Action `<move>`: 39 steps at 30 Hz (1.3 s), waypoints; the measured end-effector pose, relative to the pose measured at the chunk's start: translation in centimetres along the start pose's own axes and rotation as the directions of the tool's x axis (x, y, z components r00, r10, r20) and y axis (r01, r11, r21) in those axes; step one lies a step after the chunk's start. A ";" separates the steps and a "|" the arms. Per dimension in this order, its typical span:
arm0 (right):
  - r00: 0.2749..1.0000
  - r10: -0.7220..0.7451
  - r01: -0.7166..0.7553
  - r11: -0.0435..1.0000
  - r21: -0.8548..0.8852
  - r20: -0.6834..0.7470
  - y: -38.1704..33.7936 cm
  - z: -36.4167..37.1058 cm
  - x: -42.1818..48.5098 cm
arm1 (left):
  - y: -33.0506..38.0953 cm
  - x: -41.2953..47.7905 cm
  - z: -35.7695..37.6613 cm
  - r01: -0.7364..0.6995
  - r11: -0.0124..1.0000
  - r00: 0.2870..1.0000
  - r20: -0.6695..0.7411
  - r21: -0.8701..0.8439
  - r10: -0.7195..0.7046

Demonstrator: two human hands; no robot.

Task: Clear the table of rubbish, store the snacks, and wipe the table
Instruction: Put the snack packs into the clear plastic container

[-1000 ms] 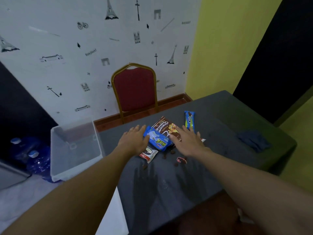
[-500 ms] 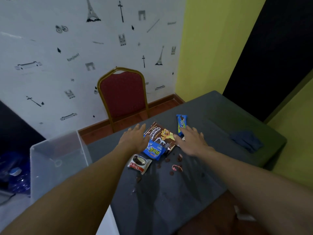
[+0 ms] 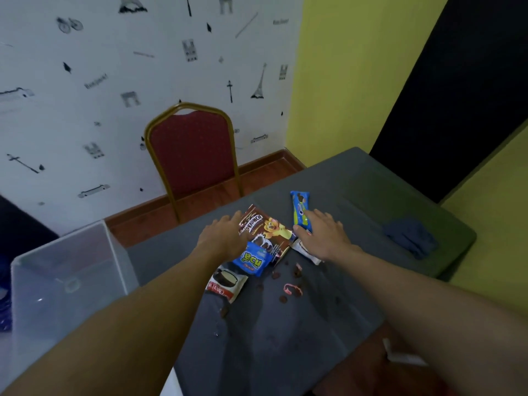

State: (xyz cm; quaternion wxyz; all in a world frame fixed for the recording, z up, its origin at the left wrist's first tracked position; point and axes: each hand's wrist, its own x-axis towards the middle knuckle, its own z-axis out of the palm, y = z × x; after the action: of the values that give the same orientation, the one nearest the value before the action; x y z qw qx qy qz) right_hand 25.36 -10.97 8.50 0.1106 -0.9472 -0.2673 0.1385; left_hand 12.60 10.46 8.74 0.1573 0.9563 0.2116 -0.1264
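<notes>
Several snack packets lie in a heap on the grey table [image 3: 285,332]. A brown cereal pack [image 3: 267,231] lies between my hands, a small blue packet [image 3: 253,260] overlaps its near end, and a white Choco Pie packet [image 3: 225,282] lies nearest me. A blue cookie pack [image 3: 300,207] lies farther back. My left hand [image 3: 225,237] rests flat, fingers straight, at the brown pack's left edge. My right hand [image 3: 323,234] lies flat with its fingertips on the blue cookie pack and covers part of a white wrapper [image 3: 307,251]. Brown crumbs [image 3: 283,298] and a pink scrap [image 3: 291,288] are strewn in front.
A clear plastic bin [image 3: 65,284] stands off the table's left edge. A dark blue cloth [image 3: 411,237] lies on the table at the right. A red chair [image 3: 194,150] with a gold frame stands against the patterned wall behind the table.
Both hands have slid a little farther across the table; the right hand's fingertips now lie on the blue cookie pack. The camera has turned left and down.
</notes>
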 end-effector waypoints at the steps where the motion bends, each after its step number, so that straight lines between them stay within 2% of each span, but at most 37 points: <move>1: 1.000 -0.009 0.009 1.000 0.001 0.007 0.3 0.2 0.8 | 0.0 0.2 0.2 0.019 1.000 1.000 -0.002 -0.005 -0.019; 8: 0.995 -0.066 0.061 0.996 0.060 0.080 2.2 2.0 6.5 | 0.1 2.5 2.0 0.230 0.972 0.973 0.044 -0.047 -0.228; 16: 0.980 -0.068 0.039 0.987 0.155 0.189 4.5 4.9 13.2 | 1.0 5.5 6.6 0.503 0.858 0.854 0.210 -0.101 -0.476; 19: 0.973 -0.042 0.002 0.985 0.174 0.228 5.1 6.0 15.0 | 1.3 6.3 8.2 0.536 0.835 0.835 0.220 -0.124 -0.504; 24: 0.962 -0.006 -0.026 0.993 0.112 0.274 5.4 7.2 16.8 | 2.0 7.6 9.9 0.604 0.771 0.794 0.241 -0.202 -0.558; 33: 0.983 0.057 -0.072 0.994 0.078 0.173 4.6 8.4 18.0 | 2.8 9.0 11.4 0.643 0.677 0.762 0.213 -0.358 -0.611; 39: 0.982 0.090 -0.111 0.987 0.119 0.168 4.9 8.4 18.2 | 2.3 8.6 11.4 0.635 0.634 0.758 0.196 -0.441 -0.622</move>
State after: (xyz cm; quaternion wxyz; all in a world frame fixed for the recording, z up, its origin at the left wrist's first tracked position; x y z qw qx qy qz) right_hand 39.92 -4.14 -4.47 0.1419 -0.9361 -0.2177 0.2372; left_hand 19.15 7.56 -3.79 0.3388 0.7501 0.5533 -0.1282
